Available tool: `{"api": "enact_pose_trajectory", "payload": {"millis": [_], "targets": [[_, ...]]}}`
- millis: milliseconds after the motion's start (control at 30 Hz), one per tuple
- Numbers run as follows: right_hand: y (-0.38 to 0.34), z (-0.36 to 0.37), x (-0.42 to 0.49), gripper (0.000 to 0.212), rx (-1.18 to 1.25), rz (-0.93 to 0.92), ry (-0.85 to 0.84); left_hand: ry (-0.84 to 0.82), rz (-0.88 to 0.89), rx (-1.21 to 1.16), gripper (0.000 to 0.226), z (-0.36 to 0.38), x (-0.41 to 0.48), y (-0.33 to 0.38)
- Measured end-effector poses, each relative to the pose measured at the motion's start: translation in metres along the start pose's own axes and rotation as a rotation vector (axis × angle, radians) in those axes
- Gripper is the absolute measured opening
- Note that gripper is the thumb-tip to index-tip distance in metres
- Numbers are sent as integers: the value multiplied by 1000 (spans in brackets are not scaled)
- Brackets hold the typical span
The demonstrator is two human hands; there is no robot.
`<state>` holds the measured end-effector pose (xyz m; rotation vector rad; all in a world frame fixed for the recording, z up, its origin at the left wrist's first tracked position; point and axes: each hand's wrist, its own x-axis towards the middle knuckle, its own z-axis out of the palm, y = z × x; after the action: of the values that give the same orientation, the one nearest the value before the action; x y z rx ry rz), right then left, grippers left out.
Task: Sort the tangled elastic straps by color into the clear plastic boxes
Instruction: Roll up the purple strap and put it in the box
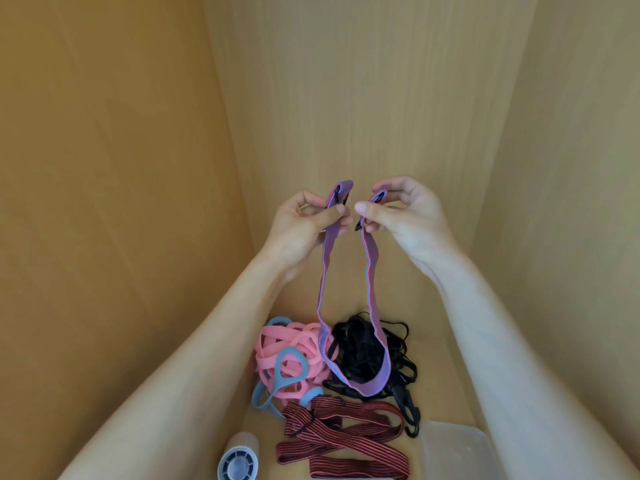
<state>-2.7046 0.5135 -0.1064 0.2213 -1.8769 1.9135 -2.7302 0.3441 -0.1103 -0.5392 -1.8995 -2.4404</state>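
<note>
Above tangled straps (360,351), a strap loop (367,388)

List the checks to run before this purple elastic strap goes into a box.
1. Left hand pinches the purple elastic strap with red and blue edges: ok.
2. Right hand pinches its other end: ok.
3. Strap clear of the tangled black straps: cannot tell; its loop hangs in front of them.
4. Clear plastic box in view: ok, a corner shows at lower right.
5. Box contents match purple: cannot tell.

Purple strap (325,271) red-and-blue edged; pink straps (298,344), black straps (363,348), red-black striped strap (346,441), wood-grain tan walls (381,98).
</note>
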Motion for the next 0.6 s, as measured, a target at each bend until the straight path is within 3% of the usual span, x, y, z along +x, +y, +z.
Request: {"api": "enact_pose_trajectory", "payload": {"millis": [167, 500, 600], "targets": [[-6, 13, 1, 41, -51, -45, 36, -8, 27, 110, 15, 6, -3, -3], [-10, 16, -1, 31, -99, -5, 89, -119, -45, 70, 5, 1, -10, -8], [-13, 17, -1, 32, -79, 34, 83, -149, -53, 19, 24, 3, -12, -12]]}}
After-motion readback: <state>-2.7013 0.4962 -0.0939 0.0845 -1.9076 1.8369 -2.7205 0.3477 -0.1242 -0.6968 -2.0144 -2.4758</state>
